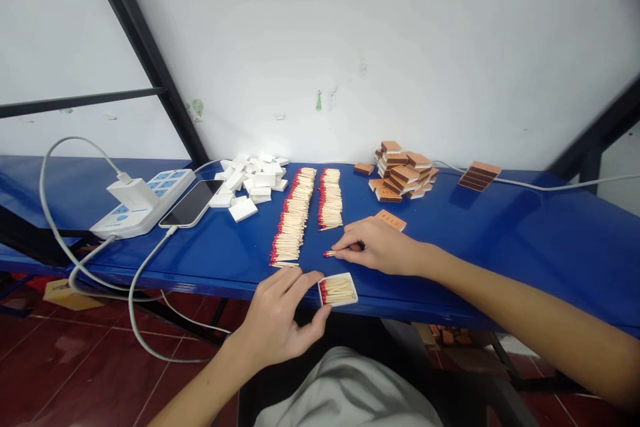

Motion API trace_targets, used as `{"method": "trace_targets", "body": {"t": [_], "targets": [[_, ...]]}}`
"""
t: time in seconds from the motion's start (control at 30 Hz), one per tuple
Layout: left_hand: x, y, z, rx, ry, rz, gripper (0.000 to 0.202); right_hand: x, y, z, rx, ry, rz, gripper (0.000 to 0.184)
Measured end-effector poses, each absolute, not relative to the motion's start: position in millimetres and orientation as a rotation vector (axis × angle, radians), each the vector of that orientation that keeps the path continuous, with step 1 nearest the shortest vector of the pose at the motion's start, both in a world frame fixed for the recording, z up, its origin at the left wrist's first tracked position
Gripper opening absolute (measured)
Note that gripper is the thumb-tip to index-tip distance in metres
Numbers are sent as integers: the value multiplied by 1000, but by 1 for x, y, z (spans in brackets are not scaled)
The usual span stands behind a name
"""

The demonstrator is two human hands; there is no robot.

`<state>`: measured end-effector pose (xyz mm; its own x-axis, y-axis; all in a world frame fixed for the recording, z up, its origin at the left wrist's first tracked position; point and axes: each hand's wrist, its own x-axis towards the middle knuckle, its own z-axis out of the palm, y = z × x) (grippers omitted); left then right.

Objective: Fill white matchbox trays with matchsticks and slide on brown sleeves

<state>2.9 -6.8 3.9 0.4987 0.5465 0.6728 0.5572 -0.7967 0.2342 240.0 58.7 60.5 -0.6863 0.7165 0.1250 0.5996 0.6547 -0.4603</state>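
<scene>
Between its thumb and forefinger, my left hand (283,313) grips a white matchbox tray (354,289) near the table's front edge. Several red-tipped matches (338,290) lie inside that tray, heads to the left. My right hand (377,245), just above and to the right of the tray, pinches matches (330,253) whose red heads point left; how many is unclear. Beyond the hands run two rows of loose matches, a longer left row (294,217) and a shorter right row (330,199). Past my right hand lies a flat orange matchbox sleeve (391,219).
White empty trays (253,180) are heaped at the back left. A pile of brown matchboxes (404,173) stands at the back right, with a striped brown pack (479,175) farther right. On the left are a phone (193,203), a power strip (145,203) and white cables (131,293).
</scene>
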Motion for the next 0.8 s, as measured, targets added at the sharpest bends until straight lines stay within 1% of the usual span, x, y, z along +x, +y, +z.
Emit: {"method": "trace_targets", "body": {"t": [0.1,0.27,0.57,0.67,0.8], "targets": [[3,-7,4,-2707,-998,-1204,28,241,60,61,-1061,-2567,589,20],[3,-7,4,-2703,-996,-1201,27,245,55,61,-1083,-2634,489,18],[3,-7,4,-2709,-996,-1193,27,243,48,60,-1085,-2752,348,21],[3,-7,4,-2707,-998,-1189,27,243,48,62,-1078,-2718,376,22],[3,-7,4,-2691,-1023,-1190,27,242,44,71,-1002,-2638,530,21]]}}
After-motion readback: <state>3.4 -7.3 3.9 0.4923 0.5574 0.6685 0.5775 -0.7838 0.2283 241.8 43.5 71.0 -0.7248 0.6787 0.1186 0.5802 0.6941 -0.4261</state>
